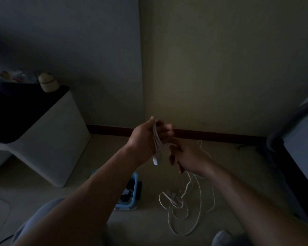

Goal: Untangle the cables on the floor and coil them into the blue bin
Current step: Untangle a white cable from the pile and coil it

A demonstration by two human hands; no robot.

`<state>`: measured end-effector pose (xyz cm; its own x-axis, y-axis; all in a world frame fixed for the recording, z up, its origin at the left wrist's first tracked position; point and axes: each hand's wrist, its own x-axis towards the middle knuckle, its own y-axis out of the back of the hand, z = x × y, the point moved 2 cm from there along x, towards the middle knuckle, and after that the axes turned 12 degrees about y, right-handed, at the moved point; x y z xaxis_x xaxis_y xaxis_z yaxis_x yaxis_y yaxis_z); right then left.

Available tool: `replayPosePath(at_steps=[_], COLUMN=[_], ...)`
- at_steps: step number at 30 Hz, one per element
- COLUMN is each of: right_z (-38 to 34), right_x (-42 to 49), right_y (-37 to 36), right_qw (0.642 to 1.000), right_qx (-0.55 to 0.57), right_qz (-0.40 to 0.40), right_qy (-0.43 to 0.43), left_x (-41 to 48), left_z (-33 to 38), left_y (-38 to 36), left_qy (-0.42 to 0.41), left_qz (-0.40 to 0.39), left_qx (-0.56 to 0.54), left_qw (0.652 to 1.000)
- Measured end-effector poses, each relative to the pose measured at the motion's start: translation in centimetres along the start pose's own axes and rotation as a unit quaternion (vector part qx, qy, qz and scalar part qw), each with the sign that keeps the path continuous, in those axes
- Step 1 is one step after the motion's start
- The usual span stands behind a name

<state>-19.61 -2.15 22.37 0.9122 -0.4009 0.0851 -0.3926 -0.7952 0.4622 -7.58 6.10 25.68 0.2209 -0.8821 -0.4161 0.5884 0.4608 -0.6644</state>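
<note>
Left hand (144,137): raised in mid-air, its fingers curled round several gathered loops of the white cable (156,139); a flat connector (156,159) is seen hanging at six o'clock from the palm.
Right hand (190,157): held just beside the left, at its four o'clock; the fingers appear closed on a single strand, though the dim light leaves the exact pinch unclear.
Cable's whereabouts: part is held between the hands, and the rest is trailed down to a loose tangle (176,201) on the floor (238,174), at six o'clock from the right hand.
Blue bin (134,185): set on the floor at nine o'clock from the tangle and half hidden by the left forearm; something dark is already lying inside.
Handling: the cable is judged light, thin and limp, and likely to spring out of its loops if the hold is slackened.
Where to hold: the loops are best clamped together at one point, and the free strand should be fed lightly through the fingers, not tugged, so that knots are not tightened.
</note>
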Motion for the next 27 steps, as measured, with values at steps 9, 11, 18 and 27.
replayPosePath(at_steps=[9,11,18,27], right_z=[-0.2,-0.5,-0.6,-2.5], right_x=[-0.3,-0.5,-0.2,-0.3], right_y=[-0.6,-0.8,-0.3,2.1], right_qw=[0.985,0.986,0.999,0.988], right_qx=[-0.119,-0.116,-0.010,0.150], right_qz=[-0.123,-0.123,-0.038,0.012], right_qy=[-0.002,0.007,-0.012,-0.022], left_x=[0.2,0.5,1.3,0.7], left_z=[0.3,0.5,0.6,-1.6], left_y=[0.4,0.7,0.6,-0.3], left_qy=[-0.005,-0.017,-0.009,-0.004], left_qz=[-0.003,0.005,0.063,0.066], left_qx=[-0.009,-0.005,0.091,0.333], left_qw=[1.000,1.000,0.994,0.940])
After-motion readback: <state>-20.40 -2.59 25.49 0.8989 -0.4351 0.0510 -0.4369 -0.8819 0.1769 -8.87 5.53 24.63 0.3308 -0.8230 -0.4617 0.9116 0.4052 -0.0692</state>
